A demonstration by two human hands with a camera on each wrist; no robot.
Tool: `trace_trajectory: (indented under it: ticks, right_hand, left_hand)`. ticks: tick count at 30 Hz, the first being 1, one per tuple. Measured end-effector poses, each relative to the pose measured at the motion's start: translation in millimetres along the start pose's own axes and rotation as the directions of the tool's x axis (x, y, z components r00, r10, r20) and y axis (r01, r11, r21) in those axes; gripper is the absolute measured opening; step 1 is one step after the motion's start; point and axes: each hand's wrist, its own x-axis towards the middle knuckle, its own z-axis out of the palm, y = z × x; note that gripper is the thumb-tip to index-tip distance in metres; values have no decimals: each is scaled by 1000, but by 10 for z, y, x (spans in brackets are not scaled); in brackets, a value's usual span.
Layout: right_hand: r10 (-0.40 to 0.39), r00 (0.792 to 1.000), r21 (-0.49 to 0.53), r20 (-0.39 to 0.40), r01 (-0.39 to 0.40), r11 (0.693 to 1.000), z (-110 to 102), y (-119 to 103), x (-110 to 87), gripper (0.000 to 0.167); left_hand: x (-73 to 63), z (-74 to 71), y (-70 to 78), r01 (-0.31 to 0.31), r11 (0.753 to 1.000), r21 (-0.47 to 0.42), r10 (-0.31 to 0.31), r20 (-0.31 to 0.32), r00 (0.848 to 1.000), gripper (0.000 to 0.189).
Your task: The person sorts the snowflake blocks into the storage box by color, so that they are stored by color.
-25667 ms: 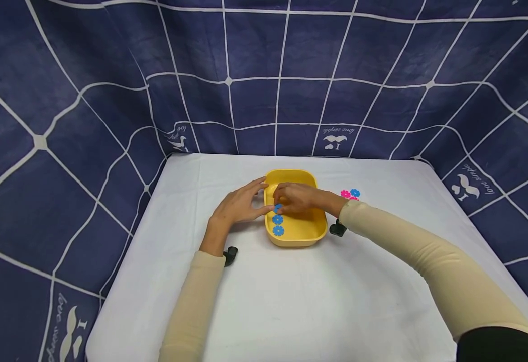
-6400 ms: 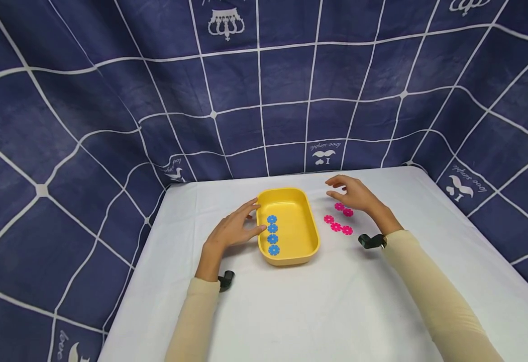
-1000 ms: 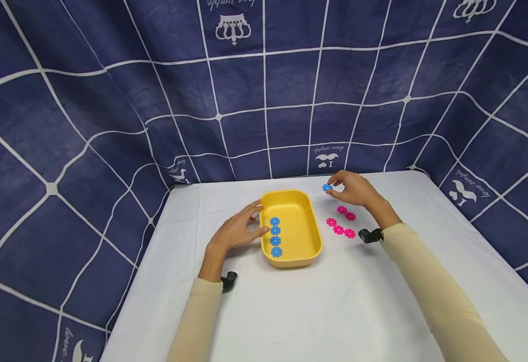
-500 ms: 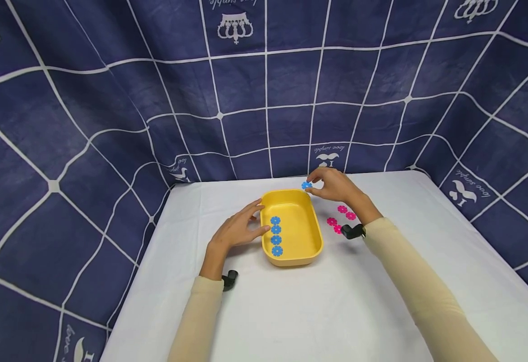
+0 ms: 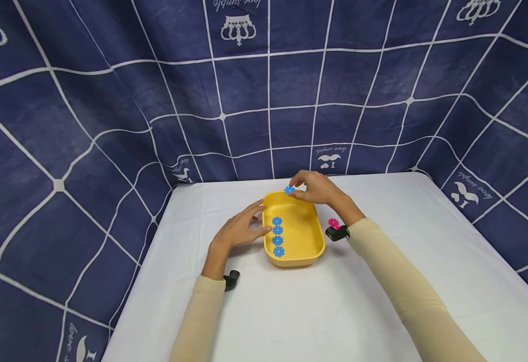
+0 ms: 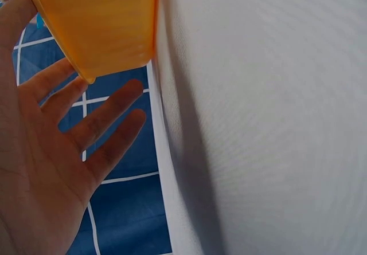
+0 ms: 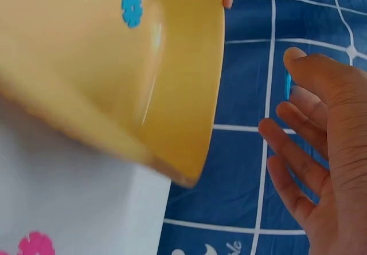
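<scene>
A yellow plastic basin (image 5: 301,234) stands on the white table. Along its left side inside, several blue snowflake discs (image 5: 278,230) lie in a column. My left hand (image 5: 238,226) rests against the basin's left rim, its fingers spread and loosely extended in the left wrist view. Above the back rim, my right hand (image 5: 317,189) pinches another blue snowflake disc (image 5: 289,190) between thumb and fingertips. In the right wrist view that disc (image 7: 288,86) shows edge-on.
Pink snowflake discs (image 5: 333,222) lie on the table right of the basin, partly hidden by the right forearm. A dark wrist camera (image 5: 337,233) hangs below that wrist. Blue grid-patterned curtain (image 5: 245,136) encloses the table's back and sides.
From beyond the pink discs, my right hand has carried the pinched blue disc left to the basin's back rim. My left hand stays at the basin. The basin held fewer visible blue discs 25.7 s ago.
</scene>
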Motion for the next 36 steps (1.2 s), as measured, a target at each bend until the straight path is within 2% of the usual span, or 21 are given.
trace_trajectory:
  ticks: [8, 16, 24, 36]
  right_hand:
    - [-23, 999, -7, 26, 23, 1000, 123, -126, 77, 41]
    - [-45, 999, -4, 9, 45, 999, 235, -164, 124, 37]
    - [16, 999, -15, 39, -16, 1000, 340, -164, 135, 41]
    - [63, 994, -54, 86, -58, 997, 387, -156, 187, 43]
  left_hand:
    - [-8, 9, -2, -4, 1000, -10, 4, 8, 1000, 82]
    - [-4, 7, 2, -10, 1000, 3, 10, 9, 1000, 83]
    - [-15, 5, 3, 4, 1000, -6, -4, 6, 1000, 80]
    - [-13, -13, 12, -17, 1000, 4, 17, -10, 1000, 78]
